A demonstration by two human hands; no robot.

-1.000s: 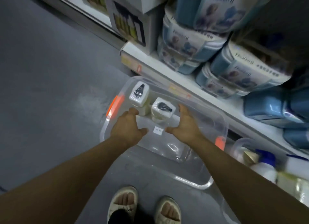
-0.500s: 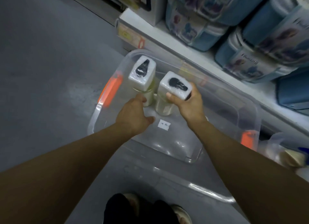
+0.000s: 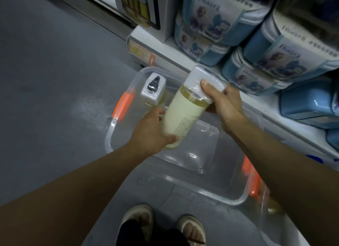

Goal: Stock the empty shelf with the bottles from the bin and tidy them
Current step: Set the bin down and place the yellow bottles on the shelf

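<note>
A clear plastic bin with orange latches sits on the floor in front of me. Above it, a pale yellow bottle with a white shrink-wrapped cap is lifted out and tilted. My right hand grips its cap, thumb on top. My left hand holds its lower end, thumb across the base. A second bottle of the same kind stands upright in the bin's far left corner, just beyond my left fingers.
A white shelf edge with price tags runs diagonally behind the bin. Blue wrapped packs and blue plastic items fill that shelf. A boxed product stands at its left end. Grey floor spreads left; my sandalled feet are below.
My right hand has lifted the right-hand bottle out of the bin and tilted it. My left hand left the other bottle and took the lifted bottle's base.
</note>
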